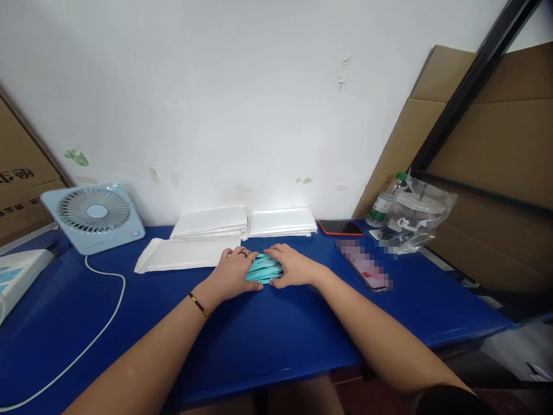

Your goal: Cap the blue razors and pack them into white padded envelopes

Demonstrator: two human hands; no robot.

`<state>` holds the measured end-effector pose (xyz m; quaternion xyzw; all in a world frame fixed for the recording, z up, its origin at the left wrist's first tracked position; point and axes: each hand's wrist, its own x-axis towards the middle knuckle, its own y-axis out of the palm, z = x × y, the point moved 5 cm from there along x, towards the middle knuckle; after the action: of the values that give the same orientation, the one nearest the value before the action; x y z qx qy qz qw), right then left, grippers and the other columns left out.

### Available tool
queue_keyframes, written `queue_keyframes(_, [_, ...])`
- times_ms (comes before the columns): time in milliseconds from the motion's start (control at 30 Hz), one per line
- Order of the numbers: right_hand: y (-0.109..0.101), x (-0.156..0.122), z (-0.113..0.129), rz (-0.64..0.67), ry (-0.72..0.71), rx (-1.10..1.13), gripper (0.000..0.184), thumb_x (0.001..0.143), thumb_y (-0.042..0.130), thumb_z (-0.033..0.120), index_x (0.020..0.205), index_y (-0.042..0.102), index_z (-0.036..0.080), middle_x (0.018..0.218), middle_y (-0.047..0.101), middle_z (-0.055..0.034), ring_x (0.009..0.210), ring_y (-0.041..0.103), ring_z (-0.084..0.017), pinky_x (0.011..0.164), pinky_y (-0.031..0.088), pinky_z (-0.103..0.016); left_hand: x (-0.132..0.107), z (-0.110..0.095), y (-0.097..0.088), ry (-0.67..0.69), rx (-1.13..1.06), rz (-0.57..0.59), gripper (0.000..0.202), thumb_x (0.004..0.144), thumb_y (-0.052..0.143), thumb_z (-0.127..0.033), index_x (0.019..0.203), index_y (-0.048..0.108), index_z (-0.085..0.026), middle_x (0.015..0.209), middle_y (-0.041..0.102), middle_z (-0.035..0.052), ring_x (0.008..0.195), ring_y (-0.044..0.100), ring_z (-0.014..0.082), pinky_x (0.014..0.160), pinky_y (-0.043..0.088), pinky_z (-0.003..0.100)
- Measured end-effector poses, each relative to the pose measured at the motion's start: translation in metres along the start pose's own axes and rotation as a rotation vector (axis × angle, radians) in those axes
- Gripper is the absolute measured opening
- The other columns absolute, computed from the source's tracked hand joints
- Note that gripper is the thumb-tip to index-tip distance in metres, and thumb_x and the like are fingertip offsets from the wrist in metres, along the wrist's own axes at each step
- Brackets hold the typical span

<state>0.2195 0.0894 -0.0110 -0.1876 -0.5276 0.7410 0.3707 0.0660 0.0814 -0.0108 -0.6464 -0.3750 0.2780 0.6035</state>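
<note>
A stack of thin, soft teal packets [264, 269] lies on the blue table, their exact kind not clear. My left hand [237, 271], wearing rings and a bracelet, grips the left end of the stack. Its right end is between the thumb and fingers of my right hand [290, 266]. Both ends of the stack are hidden by my hands. Just behind my left hand lies a single white padded envelope [181, 253]. Two piles of similar envelopes, a left pile [209, 222] and a right pile [281, 221], sit against the wall.
At the left are a light blue fan [97, 216] with a white cable [116, 308] and a white device [21, 276]. A red-edged phone [341, 227], another phone [366, 266], a green-capped bottle [382, 204] and a bagged cup [417, 210] stand or lie at the right. Cardboard [505, 132] borders the table.
</note>
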Motion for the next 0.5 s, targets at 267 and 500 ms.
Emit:
queue_keyframes(267, [0.012,0.001,0.019,0.064,-0.014,-0.27,0.032,0.066,0.056,0.021,0.097,0.05,0.014,0.095,0.053,-0.0102,0.089,0.05,-0.022,0.076,0.044,-0.033,0.002,-0.032,0.009,0.058,0.167,-0.035,0.022,0.078,0.048,-0.026,0.096,0.054,-0.015,0.093,0.058,0.0103,0.089,0.051,0.0243,0.078,0.038,0.036])
queue_keyframes(500, [0.018,0.003,0.018,0.142,0.031,-0.41,0.034,0.066,0.056,0.027,0.096,0.055,0.012,0.092,0.06,-0.011,0.082,0.059,-0.024,0.073,0.046,-0.033,0.004,-0.031,0.014,0.035,0.064,-0.067,0.033,0.074,0.054,-0.025,0.105,0.047,-0.017,0.107,0.053,0.0096,0.101,0.047,0.0244,0.081,0.041,0.035])
